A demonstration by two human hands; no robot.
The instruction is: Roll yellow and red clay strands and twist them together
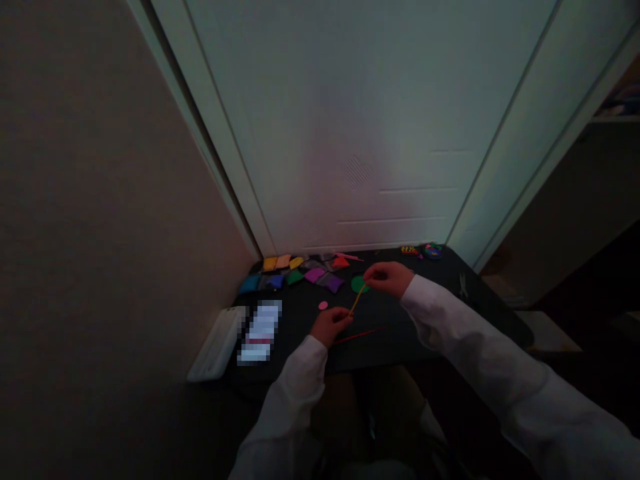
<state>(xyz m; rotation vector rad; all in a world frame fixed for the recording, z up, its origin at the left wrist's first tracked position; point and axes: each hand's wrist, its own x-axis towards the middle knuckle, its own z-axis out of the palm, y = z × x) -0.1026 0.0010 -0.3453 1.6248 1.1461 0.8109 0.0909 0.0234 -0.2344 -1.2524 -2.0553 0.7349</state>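
Between my two hands a thin yellow strand [357, 301] is stretched at a slant above the dark table. My left hand [332, 325] pinches its lower end, and my right hand [390, 279] pinches the upper end, farther from me. Behind the strand lies a flat green disc [358, 285], partly covered by my right hand. A small pink disc [323, 305] rests just beyond my left hand. Close to that hand a thin red stick or strand [361, 335] lies on the table, its left end hidden by my fingers.
Several coloured packets [315, 275] lie along the table's back left. A phone-like screen [260, 332], blurred out, and a white case [219, 343] are at the left. Scissors [463, 285] lie at the right, small colourful pieces [433, 251] at the back. A white panel [360, 120] rises behind the table.
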